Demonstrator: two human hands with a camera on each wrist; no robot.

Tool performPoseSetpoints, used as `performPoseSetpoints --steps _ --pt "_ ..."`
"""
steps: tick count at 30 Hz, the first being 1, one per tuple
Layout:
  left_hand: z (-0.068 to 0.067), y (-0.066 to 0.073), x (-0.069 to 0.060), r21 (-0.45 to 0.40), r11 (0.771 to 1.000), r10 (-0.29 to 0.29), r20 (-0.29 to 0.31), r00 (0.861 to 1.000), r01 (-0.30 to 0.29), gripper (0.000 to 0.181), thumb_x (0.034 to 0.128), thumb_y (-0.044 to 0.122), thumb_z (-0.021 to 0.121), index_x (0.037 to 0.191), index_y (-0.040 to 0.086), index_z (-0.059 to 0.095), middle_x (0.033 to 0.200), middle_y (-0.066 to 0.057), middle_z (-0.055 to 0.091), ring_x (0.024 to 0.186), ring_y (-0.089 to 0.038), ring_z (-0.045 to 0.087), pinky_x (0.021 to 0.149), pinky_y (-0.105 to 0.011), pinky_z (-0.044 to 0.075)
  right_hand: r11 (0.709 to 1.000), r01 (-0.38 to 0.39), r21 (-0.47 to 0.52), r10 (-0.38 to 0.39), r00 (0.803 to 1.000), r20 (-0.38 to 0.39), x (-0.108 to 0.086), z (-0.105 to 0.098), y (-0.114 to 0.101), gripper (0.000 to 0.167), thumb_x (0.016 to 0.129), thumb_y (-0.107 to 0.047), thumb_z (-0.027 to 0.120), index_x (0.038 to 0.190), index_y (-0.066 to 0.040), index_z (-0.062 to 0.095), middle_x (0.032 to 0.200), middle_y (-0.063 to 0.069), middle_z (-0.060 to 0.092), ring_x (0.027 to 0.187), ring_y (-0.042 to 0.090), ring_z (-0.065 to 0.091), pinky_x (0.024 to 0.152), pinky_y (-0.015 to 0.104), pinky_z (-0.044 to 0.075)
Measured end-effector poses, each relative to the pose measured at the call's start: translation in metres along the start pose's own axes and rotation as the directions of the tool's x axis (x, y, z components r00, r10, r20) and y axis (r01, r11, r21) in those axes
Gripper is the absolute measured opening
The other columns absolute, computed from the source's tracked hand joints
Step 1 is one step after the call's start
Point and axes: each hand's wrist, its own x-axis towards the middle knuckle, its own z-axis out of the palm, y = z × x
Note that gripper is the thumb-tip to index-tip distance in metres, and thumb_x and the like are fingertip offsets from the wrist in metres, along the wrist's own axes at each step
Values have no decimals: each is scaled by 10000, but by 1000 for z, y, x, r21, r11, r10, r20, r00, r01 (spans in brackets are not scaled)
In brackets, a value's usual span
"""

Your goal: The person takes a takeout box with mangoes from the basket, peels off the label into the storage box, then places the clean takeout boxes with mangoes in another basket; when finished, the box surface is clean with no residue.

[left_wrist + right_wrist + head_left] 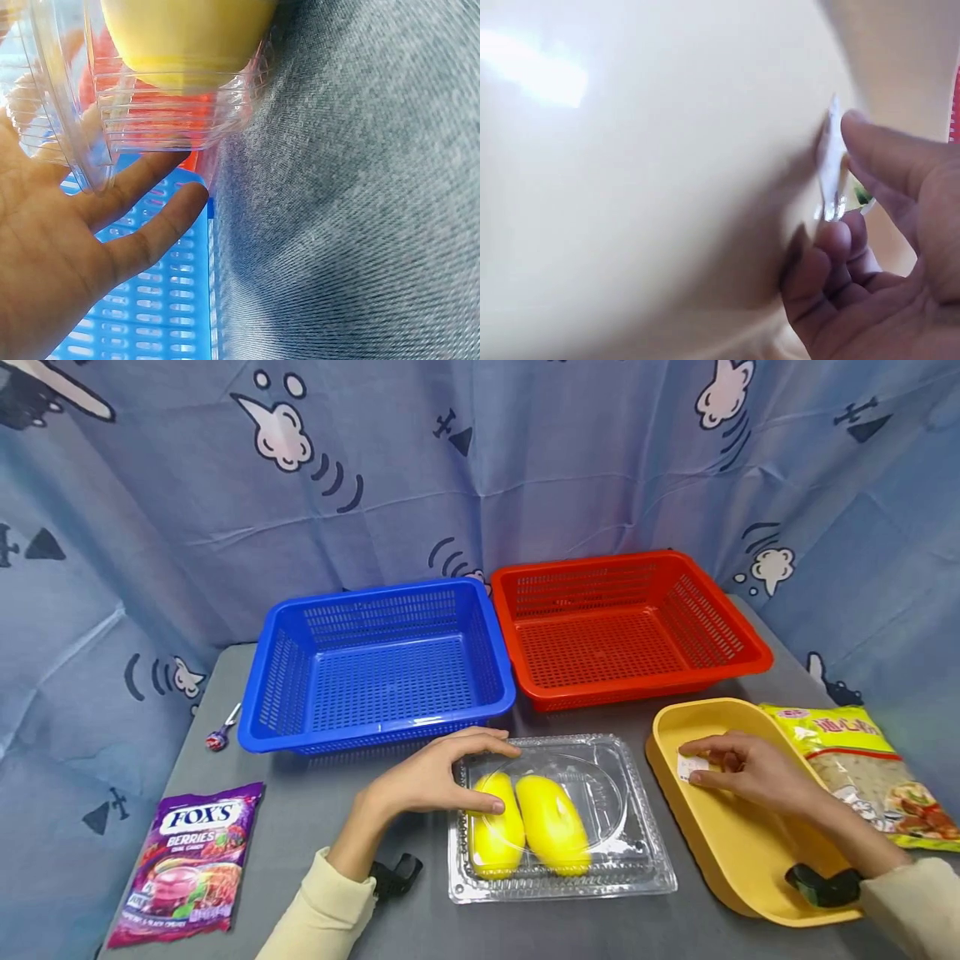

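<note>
A clear plastic clamshell box with two yellow oval items inside lies at the table's middle. My left hand is at its left side, thumb and fingers spread over the edge; in the left wrist view the hand is spread beside the clear box. Inside the yellow tub, my right hand pinches a small white packet. The right wrist view shows the packet upright between the thumb and fingers of the hand.
A blue basket and a red basket stand at the back. On the left lie a purple candy bag and a lollipop. To the tub's right is a yellow-green food bag.
</note>
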Motion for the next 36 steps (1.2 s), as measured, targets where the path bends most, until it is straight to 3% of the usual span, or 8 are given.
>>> performPoseSetpoints --steps 9,12,16,24,30,36 --pt "-1 0 2 8 1000 8 1 1000 -8 601 828 419 832 1379 427 593 1609 56 433 1497 -119 362 1218 -510 319 998 -22 -56 23 1000 7 -3 -1 1 385 794 -40 837 1161 -7 726 723 -56 461 681 15 388 543 230 288" --pt "-2 0 3 12 1000 6 4 1000 -6 602 828 420 833 1381 421 595 1610 59 432 1498 -115 359 1219 -504 317 995 -69 -77 71 997 19 -3 -3 0 435 792 -86 851 1196 -14 707 704 -30 405 652 16 357 527 245 267" --pt "-2 0 3 7 1000 3 10 1000 -3 595 836 419 825 1385 405 597 1615 55 425 1505 -133 356 1222 -518 313 986 -136 -95 140 990 29 -3 -4 -1 466 796 -135 858 1215 -11 693 743 -3 445 655 19 372 529 246 278" --pt "-6 3 0 51 999 -14 9 1000 14 555 890 453 758 1409 448 563 1646 -34 365 1509 -234 340 1175 -588 347 950 -285 -125 293 955 48 -2 -6 -6 438 821 -240 856 1156 -11 689 858 45 555 693 38 436 574 218 351" --pt "-14 -1 -4 42 999 4 26 1000 -5 508 928 411 724 1416 401 584 1611 -33 431 1503 -232 361 1189 -563 347 967 -241 -86 246 968 57 1 -16 -15 381 849 -223 832 1144 -23 698 843 31 572 626 53 481 532 211 406" --pt "-25 -5 -12 2 1000 22 79 997 -22 469 958 306 708 1414 251 615 1494 62 565 1436 -189 466 1191 -487 384 989 -134 -69 131 990 -45 12 -42 -27 188 903 -155 773 1066 -70 736 780 -31 584 626 59 495 515 218 385"
